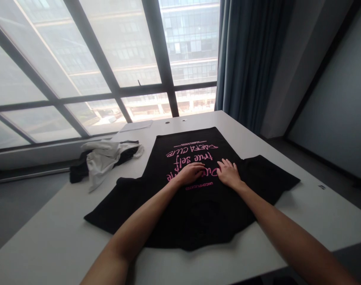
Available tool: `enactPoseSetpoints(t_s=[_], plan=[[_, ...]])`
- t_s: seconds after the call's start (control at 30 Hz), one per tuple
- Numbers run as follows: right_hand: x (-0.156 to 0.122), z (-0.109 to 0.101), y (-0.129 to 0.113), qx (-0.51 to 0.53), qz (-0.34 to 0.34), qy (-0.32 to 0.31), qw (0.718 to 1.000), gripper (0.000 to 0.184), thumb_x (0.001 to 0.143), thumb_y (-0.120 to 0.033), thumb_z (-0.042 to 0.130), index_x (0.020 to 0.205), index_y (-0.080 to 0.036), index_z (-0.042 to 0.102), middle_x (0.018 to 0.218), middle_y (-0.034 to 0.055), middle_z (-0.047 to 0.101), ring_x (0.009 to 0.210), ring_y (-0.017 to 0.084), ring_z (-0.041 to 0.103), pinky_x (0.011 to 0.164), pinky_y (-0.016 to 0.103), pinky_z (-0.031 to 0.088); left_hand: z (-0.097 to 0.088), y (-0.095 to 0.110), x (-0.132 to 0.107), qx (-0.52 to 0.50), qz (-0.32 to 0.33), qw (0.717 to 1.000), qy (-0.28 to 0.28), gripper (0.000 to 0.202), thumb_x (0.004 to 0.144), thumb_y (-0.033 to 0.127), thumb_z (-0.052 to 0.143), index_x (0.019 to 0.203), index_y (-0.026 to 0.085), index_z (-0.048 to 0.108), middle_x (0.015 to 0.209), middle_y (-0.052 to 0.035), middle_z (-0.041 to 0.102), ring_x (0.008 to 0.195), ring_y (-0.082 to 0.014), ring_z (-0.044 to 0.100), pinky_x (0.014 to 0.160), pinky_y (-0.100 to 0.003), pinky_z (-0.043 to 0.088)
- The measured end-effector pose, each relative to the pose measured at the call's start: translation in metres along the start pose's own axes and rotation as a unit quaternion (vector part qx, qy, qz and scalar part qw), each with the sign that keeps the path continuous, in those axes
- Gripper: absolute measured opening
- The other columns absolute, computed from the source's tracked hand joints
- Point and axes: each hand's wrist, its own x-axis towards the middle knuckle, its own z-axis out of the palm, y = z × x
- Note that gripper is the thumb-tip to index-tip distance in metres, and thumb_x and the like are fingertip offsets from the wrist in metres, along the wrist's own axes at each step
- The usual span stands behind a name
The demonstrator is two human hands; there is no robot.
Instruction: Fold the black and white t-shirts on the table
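A black T-shirt (195, 206) with pink lettering lies spread flat on the white table (317, 206), its hem toward the window and its collar nearest me. My left hand (192, 173) rests palm down on the pink print, fingers slightly curled and together. Beside it, my right hand (228, 173) lies flat on the shirt with fingers stretched out. The two hands nearly touch at the middle of the chest. Neither holds anything.
A crumpled pile of white and black clothes (104, 160) sits at the table's left far part. A flat sheet of paper (137, 126) lies by the window edge. Large windows stand behind the table and a blue curtain (245, 59) hangs at the right.
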Motion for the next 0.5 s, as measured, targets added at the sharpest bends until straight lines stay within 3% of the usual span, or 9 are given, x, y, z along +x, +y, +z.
enactPoseSetpoints(t_s=[0.1, 0.2, 0.3, 0.5], plan=[[-0.001, -0.003, -0.005, 0.008, -0.012, 0.038, 0.999, 0.055, 0.1, -0.039, 0.035, 0.15, -0.017, 0.041, 0.162, 0.0131, 0.028, 0.149, 0.028, 0.021, 0.118, 0.052, 0.018, 0.001, 0.001, 0.0, 0.033, -0.028, 0.999, 0.015, 0.041, 0.1, 0.034, 0.05, 0.139, 0.026, 0.057, 0.15, -0.005, 0.049, 0.143, -0.0243, 0.039, 0.121, -0.045, 0.027], [-0.002, -0.002, -0.012, 0.002, -0.062, 0.031, 0.998, 0.058, 0.101, -0.044, 0.034, 0.155, -0.021, 0.033, 0.165, 0.0099, 0.019, 0.152, 0.026, 0.009, 0.12, 0.053, 0.01, 0.004, -0.001, -0.001, 0.064, -0.073, 0.995, -0.032, 0.051, 0.101, 0.046, 0.047, 0.149, 0.029, 0.045, 0.159, -0.0041, 0.035, 0.15, -0.0279, 0.021, 0.122, -0.054, 0.015], [-0.004, 0.001, -0.015, 0.0, -0.072, -0.039, 0.997, 0.061, 0.101, -0.05, 0.032, 0.155, -0.021, 0.033, 0.165, 0.0116, 0.02, 0.152, 0.027, 0.009, 0.119, 0.055, 0.008, 0.005, -0.003, -0.002, 0.076, -0.095, 0.989, -0.085, 0.055, 0.101, 0.055, 0.042, 0.15, 0.032, 0.042, 0.161, -0.0037, 0.03, 0.151, -0.0279, 0.018, 0.121, -0.054, 0.013], [-0.005, 0.002, -0.012, 0.003, -0.076, -0.05, 0.996, 0.065, 0.101, -0.055, 0.03, 0.157, -0.021, 0.029, 0.165, 0.011, 0.016, 0.152, 0.027, 0.008, 0.119, 0.056, 0.006, 0.005, -0.003, -0.002, 0.089, -0.119, 0.984, -0.097, 0.059, 0.1, 0.059, 0.039, 0.153, 0.033, 0.037, 0.163, -0.0031, 0.024, 0.152, -0.0294, 0.014, 0.121, -0.056, 0.013]])
